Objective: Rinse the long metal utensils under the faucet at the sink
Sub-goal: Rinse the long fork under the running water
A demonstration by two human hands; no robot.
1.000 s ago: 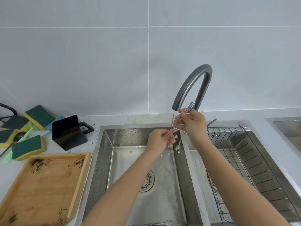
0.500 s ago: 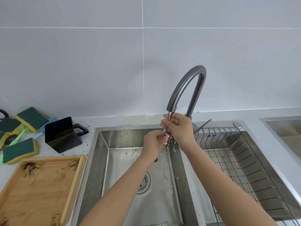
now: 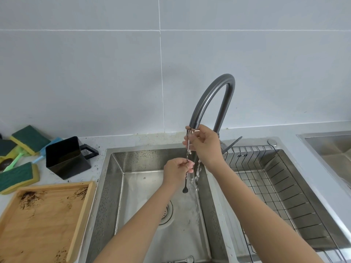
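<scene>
A long thin metal spoon (image 3: 187, 152) hangs upright under the spout of the grey arched faucet (image 3: 210, 99). My right hand (image 3: 206, 144) pinches its top end just below the spout. Lower down, my left hand (image 3: 177, 170) grips its shaft, and the small bowl (image 3: 185, 190) pokes out beneath that fist. Water (image 3: 196, 186) runs down beside the spoon into the steel sink (image 3: 117, 186). Another metal utensil (image 3: 187, 259) lies on the sink floor at the near edge, mostly cut off.
A wire drying rack (image 3: 275, 179) fills the right basin. On the counter to the left stand a black square cup (image 3: 65, 158), several green-and-yellow sponges (image 3: 19, 177) and a wooden tray (image 3: 38, 221) with dark crumbs. The drain (image 3: 167, 213) sits mid-sink.
My hands have drawn apart along the spoon: the right one went up to the spout, the left slid down the shaft, and the spoon's bowl now shows below it.
</scene>
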